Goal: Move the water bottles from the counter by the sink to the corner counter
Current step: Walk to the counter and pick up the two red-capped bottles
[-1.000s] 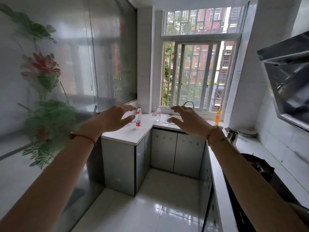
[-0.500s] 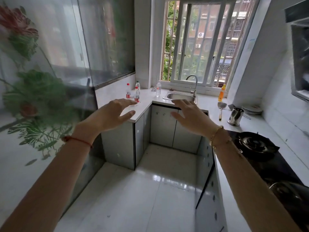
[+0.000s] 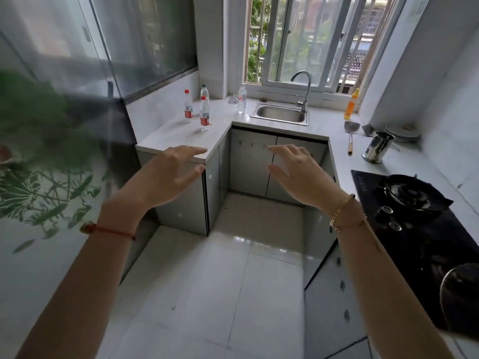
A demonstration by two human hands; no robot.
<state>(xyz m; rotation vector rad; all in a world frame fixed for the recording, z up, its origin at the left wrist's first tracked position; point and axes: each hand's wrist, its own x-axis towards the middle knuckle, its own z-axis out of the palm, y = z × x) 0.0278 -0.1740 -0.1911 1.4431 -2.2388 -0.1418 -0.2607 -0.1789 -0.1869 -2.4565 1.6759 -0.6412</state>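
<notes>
Head view: both hands, left hand [image 3: 168, 174] and right hand [image 3: 298, 174], spread empty, well short of the clear bottle [image 3: 241, 98] standing beside the sink [image 3: 281, 114] on the surface; likely light, thin-walled, slick, so grip mid-body.

Head view looks down toward sink [image 3: 281, 114], edges blurred.

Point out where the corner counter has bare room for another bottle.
Free: the near end of the counter, between the front red-label bottle and the edge by the left hand. Crowded: the back corner, with two more bottles. The bottle by the sink stands apart.
</notes>
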